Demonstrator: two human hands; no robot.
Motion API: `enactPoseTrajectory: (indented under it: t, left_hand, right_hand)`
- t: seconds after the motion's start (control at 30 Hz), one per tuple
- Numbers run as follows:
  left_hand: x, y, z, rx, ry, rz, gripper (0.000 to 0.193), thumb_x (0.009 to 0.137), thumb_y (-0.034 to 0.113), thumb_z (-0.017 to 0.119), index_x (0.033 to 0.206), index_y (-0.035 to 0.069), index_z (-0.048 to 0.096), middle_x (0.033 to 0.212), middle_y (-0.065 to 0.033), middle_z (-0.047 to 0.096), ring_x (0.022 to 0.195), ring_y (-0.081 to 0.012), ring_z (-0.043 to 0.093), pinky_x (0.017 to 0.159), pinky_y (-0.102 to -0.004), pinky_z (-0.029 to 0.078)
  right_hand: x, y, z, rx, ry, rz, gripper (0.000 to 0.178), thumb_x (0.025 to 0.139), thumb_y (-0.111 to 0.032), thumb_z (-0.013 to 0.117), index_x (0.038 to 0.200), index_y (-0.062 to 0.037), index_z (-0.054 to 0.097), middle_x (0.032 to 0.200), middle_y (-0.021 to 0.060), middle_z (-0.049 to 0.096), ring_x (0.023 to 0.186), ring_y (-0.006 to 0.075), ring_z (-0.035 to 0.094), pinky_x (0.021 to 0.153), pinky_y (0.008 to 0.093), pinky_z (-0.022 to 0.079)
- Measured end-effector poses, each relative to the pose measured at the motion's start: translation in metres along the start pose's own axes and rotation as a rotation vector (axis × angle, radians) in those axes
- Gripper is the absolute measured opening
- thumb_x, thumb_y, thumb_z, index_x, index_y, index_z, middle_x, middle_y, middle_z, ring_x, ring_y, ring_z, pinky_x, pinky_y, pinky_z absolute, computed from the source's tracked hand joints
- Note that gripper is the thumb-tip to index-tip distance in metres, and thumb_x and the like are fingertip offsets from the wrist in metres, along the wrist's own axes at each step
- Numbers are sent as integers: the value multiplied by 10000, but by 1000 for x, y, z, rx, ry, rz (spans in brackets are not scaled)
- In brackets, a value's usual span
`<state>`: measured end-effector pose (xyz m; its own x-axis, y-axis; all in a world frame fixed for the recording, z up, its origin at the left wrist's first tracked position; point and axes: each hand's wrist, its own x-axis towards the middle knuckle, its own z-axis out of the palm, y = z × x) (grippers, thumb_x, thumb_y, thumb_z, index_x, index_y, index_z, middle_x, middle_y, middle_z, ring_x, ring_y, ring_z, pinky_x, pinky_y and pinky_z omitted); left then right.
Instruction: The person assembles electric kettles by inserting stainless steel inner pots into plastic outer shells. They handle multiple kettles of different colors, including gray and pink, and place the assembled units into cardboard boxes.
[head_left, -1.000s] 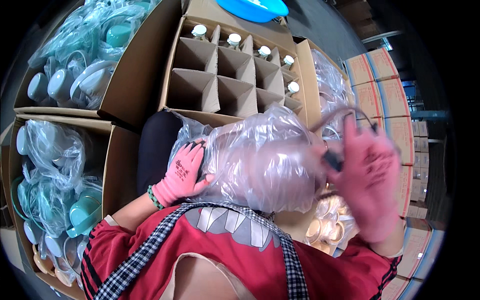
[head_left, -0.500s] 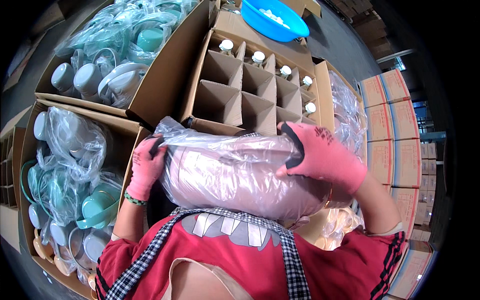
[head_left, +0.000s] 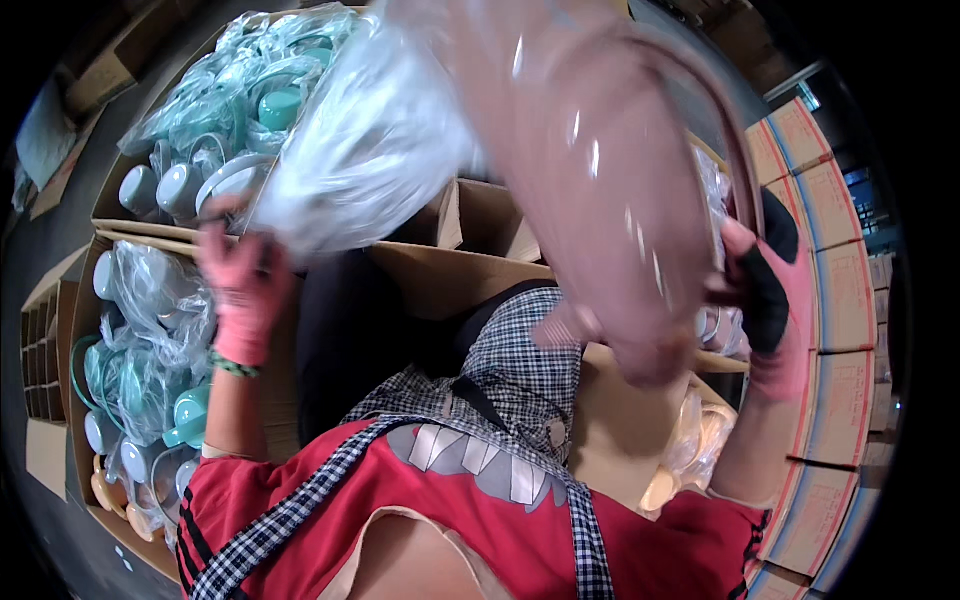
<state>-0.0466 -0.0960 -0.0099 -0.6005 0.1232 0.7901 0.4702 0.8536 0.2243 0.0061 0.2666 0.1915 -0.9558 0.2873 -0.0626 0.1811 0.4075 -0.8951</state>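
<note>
A glossy dusty-pink jug with a long curved handle hangs tilted in front of me, its upper end cut off by the frame's top edge. My right hand, in a pink glove with black palm, is closed round the jug's handle. A clear plastic bag stretches from the jug's left side down to my left hand. That pink-gloved hand is blurred, with its fingers closed on the bag's edge. Behind the jug and bag, a cardboard box with dividers is mostly hidden.
On the left, open cartons hold bagged teal cups and white cups. At lower right, a carton contains peach-coloured parts in plastic. Stacked cardboard boxes line the right side.
The jug has swung from lying across my lap to up and forward, and its plastic bag is now largely off it. My right hand has shifted right, onto the handle; my left moved left.
</note>
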Motion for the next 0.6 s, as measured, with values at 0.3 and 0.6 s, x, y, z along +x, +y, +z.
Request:
enactPoseTrajectory:
  t: [0.3,0.6]
  left_hand:
    - [-58,84,24,-473,-1243,-106,270,767,226,564,918,1,567,934,-192,559,883,-344,540,798,-382,425]
    - [-21,51,32,-51,-813,129,523,753,423,563,1143,85,481,1265,-143,397,1158,-351,371,945,-493,284]
  right_hand:
    - [-25,133,95,373,-20,-227,447,622,-122,751,973,-8,499,879,64,570,815,140,550,752,287,446]
    - [-77,221,170,489,-488,32,172,652,-50,672,787,-19,570,721,44,591,702,123,557,689,264,441]
